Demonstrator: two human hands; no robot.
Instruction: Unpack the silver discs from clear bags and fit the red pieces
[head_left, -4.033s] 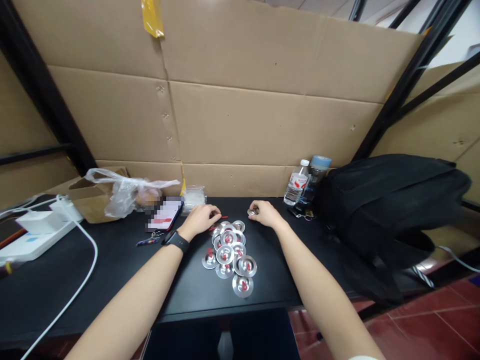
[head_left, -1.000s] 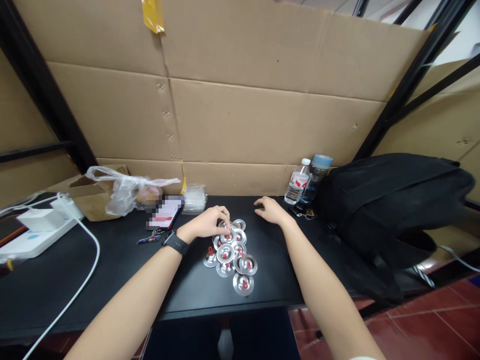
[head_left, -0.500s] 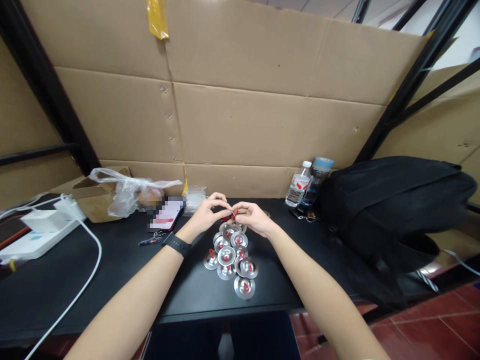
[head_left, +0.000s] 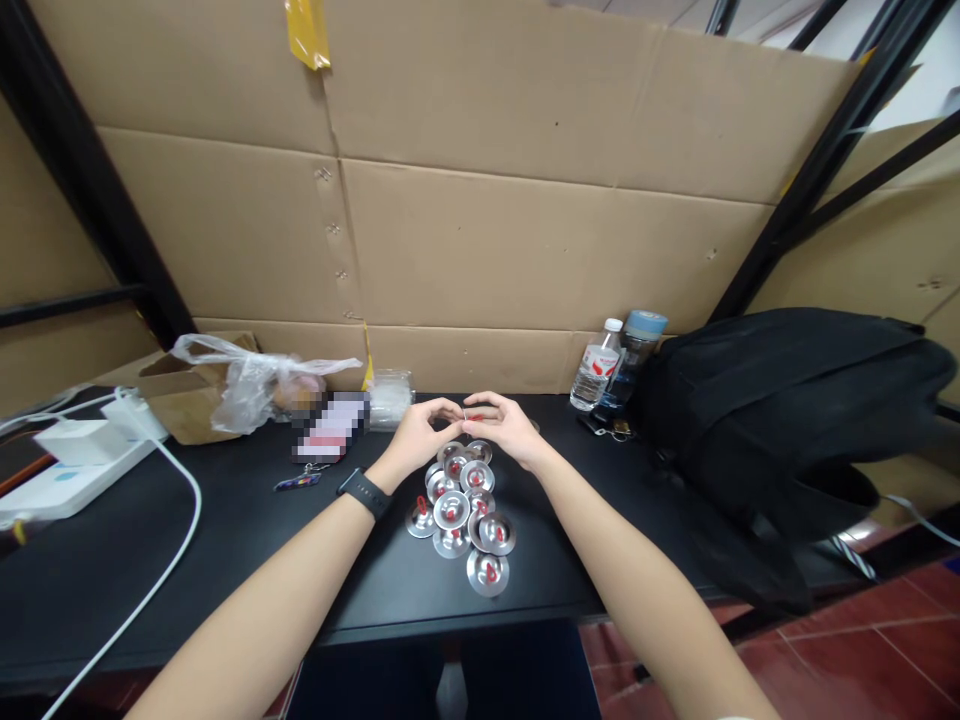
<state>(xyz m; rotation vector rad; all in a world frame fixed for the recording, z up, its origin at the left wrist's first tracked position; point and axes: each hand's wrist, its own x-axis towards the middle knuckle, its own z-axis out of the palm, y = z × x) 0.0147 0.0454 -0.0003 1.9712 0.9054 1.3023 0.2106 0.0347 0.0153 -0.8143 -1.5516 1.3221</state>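
Across the black tabletop [head_left: 390, 600] lie round silver metal discs with red loops [head_left: 451, 510]; beyond them, left hand [head_left: 422, 438] and right hand [head_left: 506, 432] have met, seemingly pinching one disc [head_left: 464, 418] between them. Two-handed handling appears underway.

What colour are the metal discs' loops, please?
The loops are red, clearest in the head view.

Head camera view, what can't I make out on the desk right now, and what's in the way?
In the head view:
Held disc: only a sliver shows; the left hand and right hand cover the rest.
Lower discs: partly hidden under upper discs, so I can't count the pile surely.
Phone: screen content blotted out by blurry blocks.
Blue-capped bottle: partly behind the clear bottle.
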